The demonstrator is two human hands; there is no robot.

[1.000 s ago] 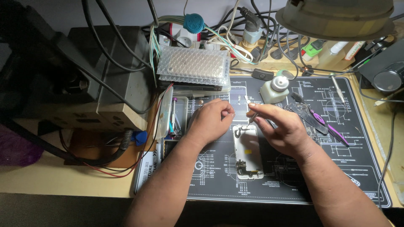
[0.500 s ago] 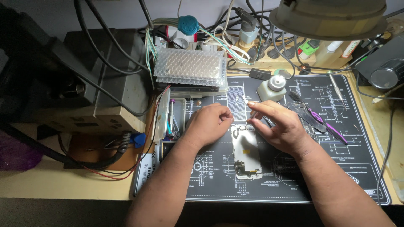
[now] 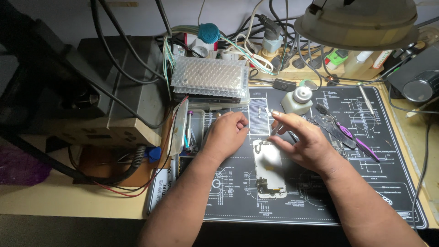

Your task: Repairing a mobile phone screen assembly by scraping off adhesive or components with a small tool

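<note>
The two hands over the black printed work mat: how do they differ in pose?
The left hand is curled into a loose fist with fingertips pinched together, left of the white opened phone frame. The right hand is spread open with fingers extended, hovering over the frame's top and holding thin metal tweezers. Both hang above the black printed work mat.
</note>
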